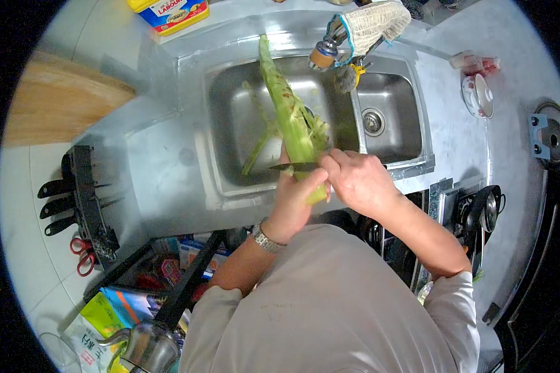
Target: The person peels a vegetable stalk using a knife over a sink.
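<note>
A long, thick green celtuce stalk (290, 115) slants over the large sink basin (225, 112), its narrow end reaching the far rim. My left hand (292, 208) is closed around the near, thicker end. In my right hand (362, 181) is a knife (300, 166), gripped with its dark blade lying across the stalk just above my left thumb. The knife's handle is hidden by my fingers. Loose flaps hang from the stalk's right side. Green strips of peel (256, 154) lie in the basin to its left.
A smaller basin (395, 93) adjoins on the right. Behind, a faucet (323, 55) stands by a mesh cloth (376, 26). Left are a wooden board (68, 99), a rack with several knives (84, 199) and red scissors (84, 255). A lidded pot (477, 96) sits right.
</note>
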Demonstrator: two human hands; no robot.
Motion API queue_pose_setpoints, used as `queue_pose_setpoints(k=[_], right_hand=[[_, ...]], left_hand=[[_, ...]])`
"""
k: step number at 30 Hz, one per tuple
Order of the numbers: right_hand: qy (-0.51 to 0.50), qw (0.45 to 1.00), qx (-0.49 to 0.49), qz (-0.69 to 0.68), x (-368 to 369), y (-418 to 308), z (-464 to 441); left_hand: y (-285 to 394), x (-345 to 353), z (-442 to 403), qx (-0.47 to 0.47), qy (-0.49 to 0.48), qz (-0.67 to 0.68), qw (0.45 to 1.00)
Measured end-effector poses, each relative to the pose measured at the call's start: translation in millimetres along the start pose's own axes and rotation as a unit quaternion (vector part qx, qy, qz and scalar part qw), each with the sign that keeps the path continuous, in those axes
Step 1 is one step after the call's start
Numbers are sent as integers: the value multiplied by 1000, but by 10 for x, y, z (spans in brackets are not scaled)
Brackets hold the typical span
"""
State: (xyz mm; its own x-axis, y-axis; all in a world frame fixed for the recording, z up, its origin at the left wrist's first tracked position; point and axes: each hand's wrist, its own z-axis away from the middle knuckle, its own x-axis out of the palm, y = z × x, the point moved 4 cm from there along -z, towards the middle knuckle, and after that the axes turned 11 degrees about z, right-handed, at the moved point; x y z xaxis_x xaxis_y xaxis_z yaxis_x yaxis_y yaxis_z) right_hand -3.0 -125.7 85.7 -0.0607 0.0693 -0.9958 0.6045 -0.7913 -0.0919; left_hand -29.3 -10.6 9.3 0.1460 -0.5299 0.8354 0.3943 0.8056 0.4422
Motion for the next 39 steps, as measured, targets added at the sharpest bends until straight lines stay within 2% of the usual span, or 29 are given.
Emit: queue_pose_setpoints(k=[6, 8, 14, 20, 32, 35, 39], right_hand=[[-27, 1000, -11, 6, 41, -32, 26], [11, 1000, -19, 4, 45, -25, 17], [27, 998, 9, 51, 147, 31, -54], [37, 995, 38, 84, 217, 31, -136], [71, 991, 61, 98, 393, 149, -302], [84, 992, 67, 69, 409, 188, -360], [45, 992, 77, 90, 378, 177, -394]], left_hand=[[9, -13, 48, -9, -11, 15, 1000], [12, -19, 43, -10, -18, 16, 1000], [-6, -59, 23, -37, -20, -16, 999], [17, -19, 25, -26, 21, 6, 999], [116, 97, -22, -13, 17, 22, 1000], [103, 97, -34, -44, -3, 55, 998], [122, 93, -27, -40, 0, 42, 998]])
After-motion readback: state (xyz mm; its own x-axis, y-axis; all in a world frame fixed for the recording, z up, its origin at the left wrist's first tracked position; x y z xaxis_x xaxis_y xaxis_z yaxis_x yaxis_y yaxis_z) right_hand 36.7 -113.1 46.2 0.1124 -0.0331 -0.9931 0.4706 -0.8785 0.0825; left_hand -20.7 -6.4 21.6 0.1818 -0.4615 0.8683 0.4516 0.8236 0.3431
